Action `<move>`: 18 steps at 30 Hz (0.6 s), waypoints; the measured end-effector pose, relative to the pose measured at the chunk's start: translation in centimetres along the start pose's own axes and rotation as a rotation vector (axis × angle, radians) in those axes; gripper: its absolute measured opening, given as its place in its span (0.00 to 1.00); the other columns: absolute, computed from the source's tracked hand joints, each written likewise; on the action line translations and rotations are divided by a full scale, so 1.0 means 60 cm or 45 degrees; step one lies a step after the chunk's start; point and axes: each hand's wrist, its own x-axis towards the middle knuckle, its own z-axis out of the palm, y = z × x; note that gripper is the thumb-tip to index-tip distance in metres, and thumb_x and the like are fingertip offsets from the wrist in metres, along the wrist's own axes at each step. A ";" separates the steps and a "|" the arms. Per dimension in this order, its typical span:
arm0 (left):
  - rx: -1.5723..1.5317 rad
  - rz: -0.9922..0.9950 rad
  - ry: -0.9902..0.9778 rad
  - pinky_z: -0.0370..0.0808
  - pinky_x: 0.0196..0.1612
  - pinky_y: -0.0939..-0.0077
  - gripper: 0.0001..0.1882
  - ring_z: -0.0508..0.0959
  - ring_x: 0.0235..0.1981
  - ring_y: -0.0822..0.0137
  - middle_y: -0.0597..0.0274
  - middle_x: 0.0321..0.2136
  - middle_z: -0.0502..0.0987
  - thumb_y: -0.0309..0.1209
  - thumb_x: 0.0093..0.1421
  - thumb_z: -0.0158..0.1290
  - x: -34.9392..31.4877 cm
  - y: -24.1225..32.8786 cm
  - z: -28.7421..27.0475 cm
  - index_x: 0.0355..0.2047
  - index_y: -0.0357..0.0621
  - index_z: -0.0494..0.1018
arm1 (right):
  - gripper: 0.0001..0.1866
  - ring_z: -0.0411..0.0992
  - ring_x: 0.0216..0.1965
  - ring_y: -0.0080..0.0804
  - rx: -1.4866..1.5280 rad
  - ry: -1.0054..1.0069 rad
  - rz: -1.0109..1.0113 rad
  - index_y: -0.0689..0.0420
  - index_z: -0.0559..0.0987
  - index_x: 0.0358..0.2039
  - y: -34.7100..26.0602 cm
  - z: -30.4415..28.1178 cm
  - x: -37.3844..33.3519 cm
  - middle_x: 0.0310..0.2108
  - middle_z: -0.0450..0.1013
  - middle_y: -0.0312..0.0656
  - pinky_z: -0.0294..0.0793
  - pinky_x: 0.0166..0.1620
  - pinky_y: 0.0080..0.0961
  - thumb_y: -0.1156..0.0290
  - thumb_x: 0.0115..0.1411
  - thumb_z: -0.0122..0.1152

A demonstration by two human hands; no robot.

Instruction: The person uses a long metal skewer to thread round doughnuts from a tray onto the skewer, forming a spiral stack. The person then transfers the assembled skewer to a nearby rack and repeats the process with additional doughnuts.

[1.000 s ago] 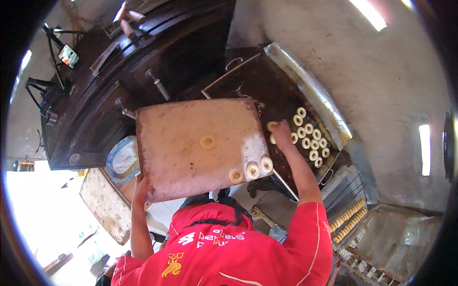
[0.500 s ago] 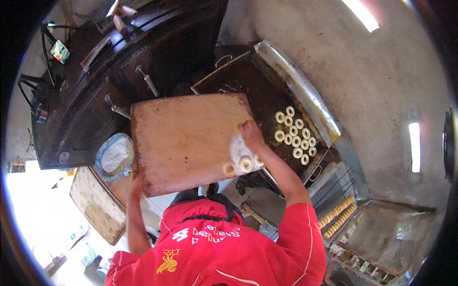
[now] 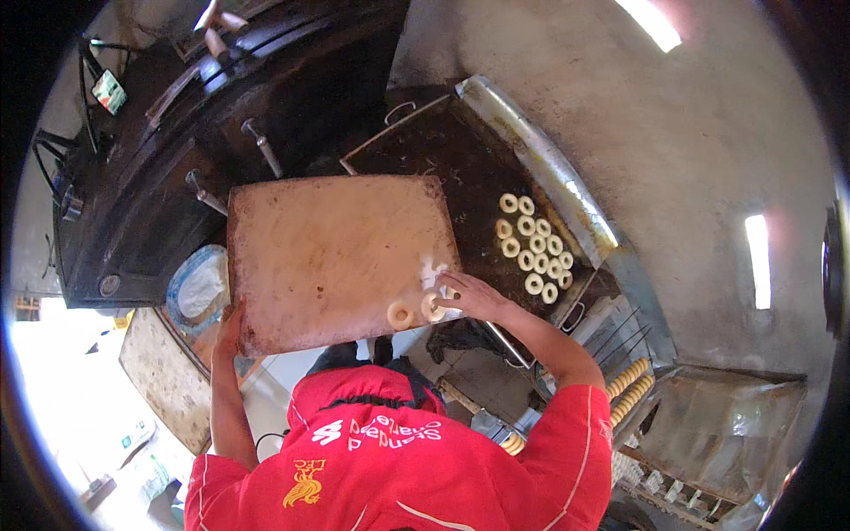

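Observation:
A large brown wooden board point(image 3: 336, 257) lies across the middle of the view. My left hand point(image 3: 229, 329) grips its left edge, fingers partly hidden behind it. At the board's near right corner are pale raw dough rings: one dough ring point(image 3: 392, 316) lies apart, and another point(image 3: 426, 309) sits just left of my right hand point(image 3: 475, 297). The fingers of my right hand are curled down over a further ring, mostly covered by them. White flour point(image 3: 431, 273) is spread beside these. Several dough rings point(image 3: 541, 262) sit clustered in the wide dark frying vat point(image 3: 425, 159) to the right.
A blue-rimmed basin of white flour point(image 3: 197, 292) stands left of the board. Metal handles point(image 3: 263, 149) stick out from the dark equipment behind. A metal guard point(image 3: 540, 150) lines the vat's far side. Rows of golden rings point(image 3: 629, 389) lie on rods at the lower right.
My right hand has drawn back from the board's right edge toward its near right corner, onto the rings. My left hand still holds the left edge. The whole view has shifted slightly.

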 end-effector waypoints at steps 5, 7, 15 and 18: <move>-0.073 0.090 0.042 0.82 0.32 0.68 0.36 0.84 0.36 0.64 0.58 0.43 0.83 0.57 0.67 0.59 -0.066 0.015 0.004 0.59 0.36 0.73 | 0.23 0.62 0.71 0.52 -0.119 0.088 0.134 0.49 0.83 0.52 0.078 -0.004 0.002 0.64 0.70 0.53 0.66 0.71 0.47 0.71 0.54 0.65; -0.031 0.138 -0.007 0.80 0.29 0.70 0.35 0.83 0.32 0.66 0.59 0.41 0.83 0.58 0.67 0.58 -0.068 0.018 -0.002 0.58 0.36 0.74 | 0.20 0.65 0.69 0.55 -0.263 0.219 0.350 0.55 0.82 0.52 0.142 0.021 -0.050 0.63 0.70 0.57 0.64 0.72 0.49 0.71 0.58 0.62; -0.165 0.199 0.031 0.74 0.23 0.76 0.29 0.78 0.23 0.74 0.68 0.30 0.79 0.56 0.69 0.57 -0.086 -0.092 -0.007 0.51 0.40 0.78 | 0.17 0.70 0.59 0.56 0.273 0.271 0.414 0.58 0.82 0.46 -0.042 0.047 0.080 0.55 0.74 0.54 0.70 0.63 0.48 0.66 0.57 0.65; -0.200 0.195 0.009 0.75 0.23 0.76 0.27 0.78 0.23 0.74 0.69 0.29 0.79 0.54 0.70 0.57 -0.113 -0.098 0.033 0.48 0.39 0.79 | 0.18 0.73 0.52 0.57 0.332 0.381 0.035 0.58 0.81 0.39 -0.135 0.063 0.094 0.47 0.77 0.55 0.72 0.57 0.48 0.61 0.50 0.71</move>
